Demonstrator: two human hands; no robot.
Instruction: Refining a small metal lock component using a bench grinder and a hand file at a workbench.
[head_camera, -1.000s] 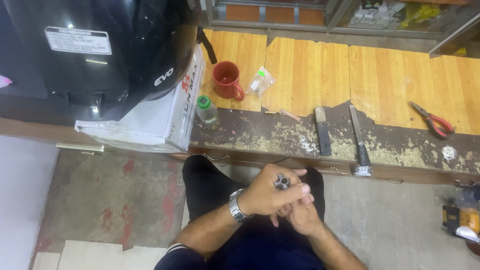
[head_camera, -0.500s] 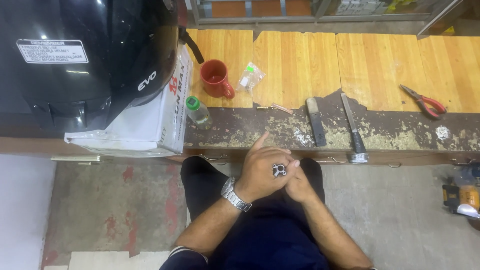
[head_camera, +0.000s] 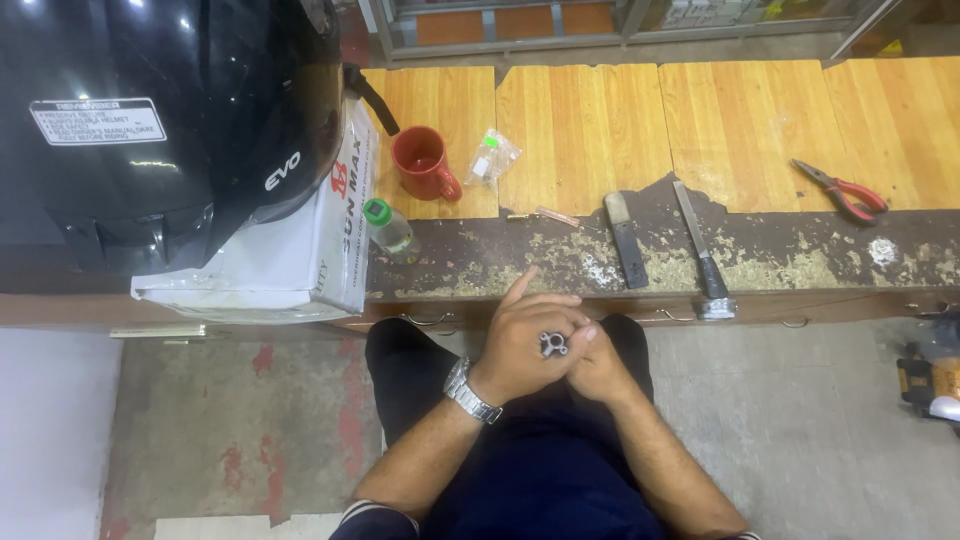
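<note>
Two hands meet over the lap of a seated person: the left hand (head_camera: 525, 340) lies curled over the right hand (head_camera: 600, 365), and a small metal part (head_camera: 553, 344) is pinched between their fingers, below the tabletop (head_camera: 600, 120) edge. Held so lightly over the concrete floor (head_camera: 800, 420), it could slip and roll away. A file (head_camera: 700, 250) and a red mug (head_camera: 422, 162) lie out of reach.

Both hands, left hand (head_camera: 520, 345) over right hand (head_camera: 598, 362), pinch small metal part (head_camera: 553, 344), possibly a fitting, below workbench (head_camera: 640, 130).
</note>
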